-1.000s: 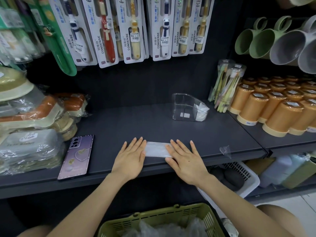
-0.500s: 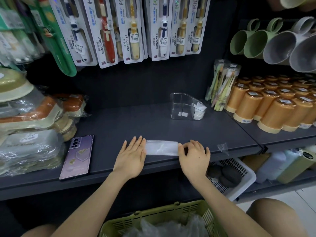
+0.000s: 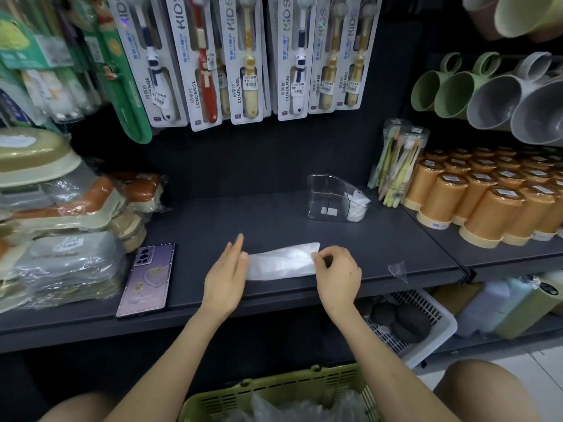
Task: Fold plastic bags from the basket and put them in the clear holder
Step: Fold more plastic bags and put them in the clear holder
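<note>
1. Nearest, at 6 o'clock, an olive-green slotted plastic basket holds crumpled clear plastic bags.
2. Above it, close to the front edge of the dark grey metal shelf, lies the folded translucent white plastic bag. It is a flat strip running from 9 to 3 o'clock.
3. The left hand stands on its edge at the strip's 9 o'clock end. Its grip is slack, with straight fingers and the thumb tip touching the plastic. The right hand has its grip closed on the 3 o'clock end, thumb and forefinger pinching it slightly off the shelf.
4. A purple smartphone with a glossy patterned back lies at 9 o'clock beyond the left hand, beside film-wrapped soap dishes. A small scrap of clear plastic sits at 3 o'clock, by the front edge.
5. At 1 o'clock stands the clear plastic holder, with white folded bags in its right-hand compartment. Bare shelf lies between it and the strip.
6. At 2 o'clock are clear tubs of pastel toothbrushes and rows of orange cups with cream bases.
7. At 12 o'clock, hanging toothbrush cards read "KIDS" and "CONDENSE". Their price stickers are too small to read.
</note>
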`<state>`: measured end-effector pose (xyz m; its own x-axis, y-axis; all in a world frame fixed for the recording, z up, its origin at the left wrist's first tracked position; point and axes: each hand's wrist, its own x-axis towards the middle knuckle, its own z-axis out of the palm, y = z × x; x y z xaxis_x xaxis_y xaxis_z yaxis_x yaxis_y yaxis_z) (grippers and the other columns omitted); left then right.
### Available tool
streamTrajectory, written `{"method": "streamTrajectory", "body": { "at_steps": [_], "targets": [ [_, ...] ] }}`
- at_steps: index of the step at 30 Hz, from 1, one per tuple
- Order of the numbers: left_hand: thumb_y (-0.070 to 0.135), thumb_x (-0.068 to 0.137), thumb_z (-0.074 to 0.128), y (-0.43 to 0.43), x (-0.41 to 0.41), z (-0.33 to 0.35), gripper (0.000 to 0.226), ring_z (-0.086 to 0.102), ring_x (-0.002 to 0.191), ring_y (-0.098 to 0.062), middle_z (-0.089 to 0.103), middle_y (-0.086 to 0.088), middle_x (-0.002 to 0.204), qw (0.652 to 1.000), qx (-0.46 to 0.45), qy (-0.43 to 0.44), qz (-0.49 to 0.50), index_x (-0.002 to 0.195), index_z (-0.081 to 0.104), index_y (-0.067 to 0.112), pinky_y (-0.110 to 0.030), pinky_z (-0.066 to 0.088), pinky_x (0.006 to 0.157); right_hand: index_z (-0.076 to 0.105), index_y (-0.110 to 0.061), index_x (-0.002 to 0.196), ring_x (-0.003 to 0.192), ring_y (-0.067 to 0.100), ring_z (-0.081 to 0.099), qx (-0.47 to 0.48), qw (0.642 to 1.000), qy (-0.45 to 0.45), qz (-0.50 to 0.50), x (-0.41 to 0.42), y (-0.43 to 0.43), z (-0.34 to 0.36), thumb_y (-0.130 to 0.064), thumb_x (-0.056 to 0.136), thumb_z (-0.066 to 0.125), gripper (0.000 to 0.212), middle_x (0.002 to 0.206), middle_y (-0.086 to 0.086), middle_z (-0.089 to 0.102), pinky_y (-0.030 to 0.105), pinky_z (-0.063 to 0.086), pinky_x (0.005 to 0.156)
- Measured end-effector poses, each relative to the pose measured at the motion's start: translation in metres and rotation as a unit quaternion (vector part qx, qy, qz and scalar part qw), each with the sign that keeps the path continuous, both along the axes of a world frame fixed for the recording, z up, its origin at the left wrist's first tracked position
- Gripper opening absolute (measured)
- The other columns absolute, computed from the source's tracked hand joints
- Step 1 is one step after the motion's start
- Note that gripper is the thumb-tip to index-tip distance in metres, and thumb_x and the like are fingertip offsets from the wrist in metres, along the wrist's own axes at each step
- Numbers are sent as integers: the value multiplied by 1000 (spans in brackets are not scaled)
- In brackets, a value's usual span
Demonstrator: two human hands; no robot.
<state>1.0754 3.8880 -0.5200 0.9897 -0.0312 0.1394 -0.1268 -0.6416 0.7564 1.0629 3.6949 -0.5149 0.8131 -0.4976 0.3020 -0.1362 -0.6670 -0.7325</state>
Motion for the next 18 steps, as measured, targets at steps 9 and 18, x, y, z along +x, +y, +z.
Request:
{"method": "streamTrajectory", "body": {
  "at_steps": [9,18],
  "targets": [
    [27,94,59,-11,3,47,33,55,117,-4,62,11,124,971,-171,81,-143,127,60,23,-29,41,106,59,-20,80,70,7,57,90,951,-27,295,-6,-14,67,-13,88,67,13,73,-6,63,17,45,67],
    [-4,84,64,-18,-14,72,13,67,77,-15,71,-3,80,942,-287,104,-141,82,68,8,-26,51,70,59,-26,107,68,2,53,127,915,-4,383,8,-15,116,-10,92,62,23,75,-2,64,12,41,64]
  ]
}}
